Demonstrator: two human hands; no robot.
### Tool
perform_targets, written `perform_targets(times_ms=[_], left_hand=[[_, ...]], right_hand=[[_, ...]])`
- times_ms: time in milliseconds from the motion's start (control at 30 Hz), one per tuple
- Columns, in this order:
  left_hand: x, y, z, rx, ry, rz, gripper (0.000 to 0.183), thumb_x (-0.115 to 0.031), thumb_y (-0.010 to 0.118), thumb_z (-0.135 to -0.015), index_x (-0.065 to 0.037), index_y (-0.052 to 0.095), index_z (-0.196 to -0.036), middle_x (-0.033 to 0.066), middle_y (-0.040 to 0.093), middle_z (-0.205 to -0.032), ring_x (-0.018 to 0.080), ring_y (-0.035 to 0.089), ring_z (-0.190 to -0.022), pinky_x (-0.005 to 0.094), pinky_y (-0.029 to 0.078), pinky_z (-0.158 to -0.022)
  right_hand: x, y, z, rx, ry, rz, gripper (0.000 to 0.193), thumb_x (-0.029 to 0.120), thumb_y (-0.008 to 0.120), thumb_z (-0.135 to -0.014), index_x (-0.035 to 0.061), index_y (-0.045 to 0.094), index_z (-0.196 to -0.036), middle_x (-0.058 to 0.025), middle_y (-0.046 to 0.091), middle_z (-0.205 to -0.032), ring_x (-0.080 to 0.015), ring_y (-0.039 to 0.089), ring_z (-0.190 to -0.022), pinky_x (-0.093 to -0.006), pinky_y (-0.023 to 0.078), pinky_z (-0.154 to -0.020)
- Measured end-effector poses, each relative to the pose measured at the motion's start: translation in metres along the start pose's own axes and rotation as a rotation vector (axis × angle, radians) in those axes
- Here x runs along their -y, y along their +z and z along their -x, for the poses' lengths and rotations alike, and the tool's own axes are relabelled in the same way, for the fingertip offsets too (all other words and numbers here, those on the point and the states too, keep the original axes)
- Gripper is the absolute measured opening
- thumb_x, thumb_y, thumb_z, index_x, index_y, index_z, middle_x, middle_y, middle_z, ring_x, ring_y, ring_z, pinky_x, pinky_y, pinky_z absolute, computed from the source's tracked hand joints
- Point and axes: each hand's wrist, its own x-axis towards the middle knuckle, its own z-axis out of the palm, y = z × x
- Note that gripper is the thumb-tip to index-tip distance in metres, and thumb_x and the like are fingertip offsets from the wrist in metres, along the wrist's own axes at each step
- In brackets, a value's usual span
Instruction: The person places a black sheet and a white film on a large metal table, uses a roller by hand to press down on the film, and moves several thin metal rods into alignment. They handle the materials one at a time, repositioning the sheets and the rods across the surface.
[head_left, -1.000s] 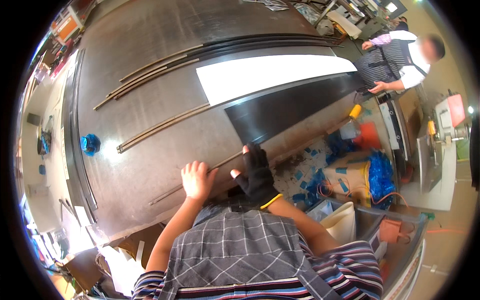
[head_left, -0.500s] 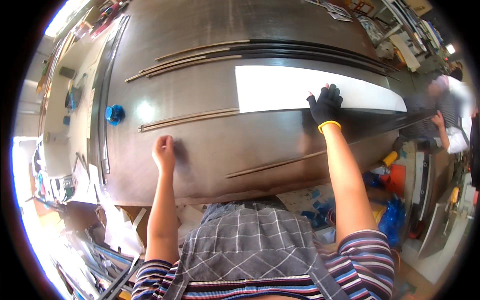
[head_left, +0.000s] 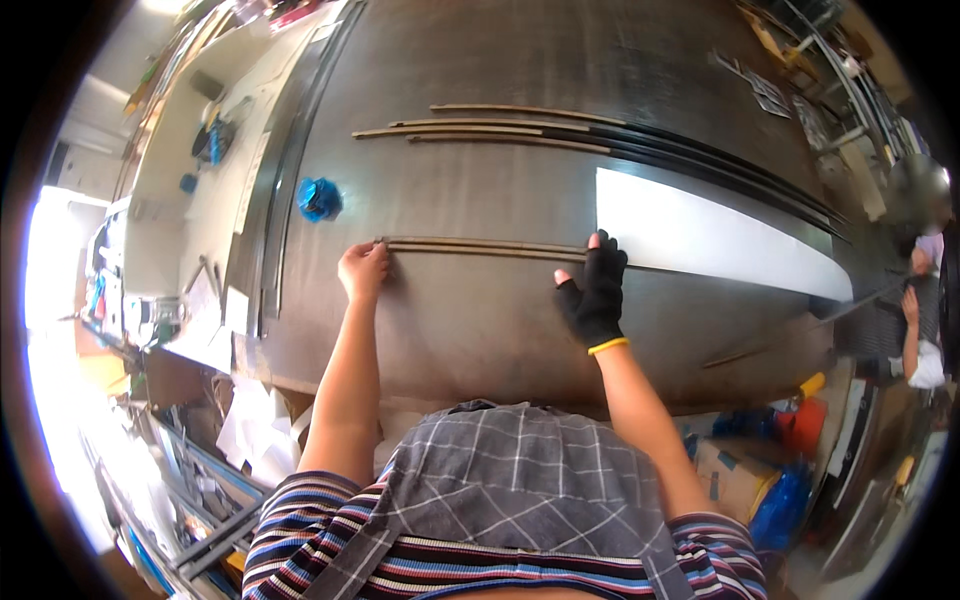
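Two long thin strips (head_left: 480, 246) lie side by side on a broad brown table (head_left: 460, 330); their left parts are tan. Pinched fingers of my bare left hand (head_left: 363, 272) grip the left end of these strips. My right hand (head_left: 600, 295), in a black fingerless glove with a yellow cuff, lies across the strips farther right, thumb apart from the fingers. Its fingertips rest by the lower left corner of a long white sheet (head_left: 700, 225). What lies under that palm is hidden.
Several similar strips (head_left: 480, 129), dark toward the right, lie beyond the sheet. A blue plastic-wrapped object (head_left: 319, 200) stands at left. One more strip (head_left: 735, 357) lies near the right front edge. Another person's hand (head_left: 910, 303) shows at far right.
My left hand has moved forward onto the strips' end. My right hand has come left off the white sheet onto the strips. The near strip has slid right, toward the other person.
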Motion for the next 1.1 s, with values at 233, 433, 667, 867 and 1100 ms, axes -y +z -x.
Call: perform_targets(times_ms=[233,433,667,867,1100], left_hand=[[-0.026,-0.034,0.005,0.174,-0.069,0.273,0.021,-0.011,0.072,-0.082,0.004,0.064,-0.094,0.0080,0.066,-0.077,0.0134,0.064,-0.063,0.0221,0.053,-0.057],[-0.078,-0.059,0.049,0.169,0.163,0.341,0.012,-0.011,0.071,-0.085,-0.003,0.064,-0.090,0.0043,0.063,-0.076,0.0113,0.061,-0.064,0.0231,0.053,-0.062],[0.038,-0.103,0.038,0.116,0.099,0.440,0.013,-0.012,0.071,-0.087,-0.005,0.062,-0.094,0.0016,0.061,-0.078,0.0084,0.058,-0.068,0.0206,0.050,-0.062],[0.147,-0.207,-0.011,0.056,0.079,0.147,0.016,-0.012,0.070,-0.088,-0.007,0.064,-0.102,0.0004,0.061,-0.078,0.0087,0.055,-0.066,0.0203,0.045,-0.057],[0.123,-0.190,0.018,0.260,0.756,-0.910,0.035,-0.009,0.074,-0.078,-0.005,0.063,-0.111,0.0059,0.059,-0.083,0.0177,0.055,-0.073,0.0307,0.046,-0.064]], right_hand=[[-0.039,-0.041,0.031,-0.467,1.129,-1.033,0.053,0.038,0.049,-0.096,-0.0059,0.055,-0.124,-0.0206,0.066,-0.109,-0.0271,0.065,-0.091,-0.0376,0.053,-0.078],[-0.061,-0.098,-0.010,-0.604,1.144,-1.500,0.065,0.057,0.042,-0.097,0.0010,0.050,-0.129,-0.0147,0.065,-0.111,-0.0276,0.063,-0.094,-0.0406,0.053,-0.080],[-0.040,-0.068,0.011,-0.583,1.311,-1.440,0.048,0.054,0.043,-0.096,0.0112,0.064,-0.100,-0.0060,0.067,-0.083,-0.0232,0.065,-0.079,-0.0398,0.053,-0.072],[-0.014,-0.066,0.082,0.311,1.163,-0.747,0.046,0.045,0.055,-0.092,0.0037,0.056,-0.071,-0.0101,0.063,-0.067,-0.0260,0.063,-0.066,-0.0403,0.050,-0.062],[-0.029,-0.094,0.093,-0.246,0.207,0.257,0.055,0.039,0.065,-0.083,0.0025,0.055,-0.122,-0.0217,0.058,-0.120,-0.0414,0.052,-0.117,-0.0494,0.039,-0.102]])
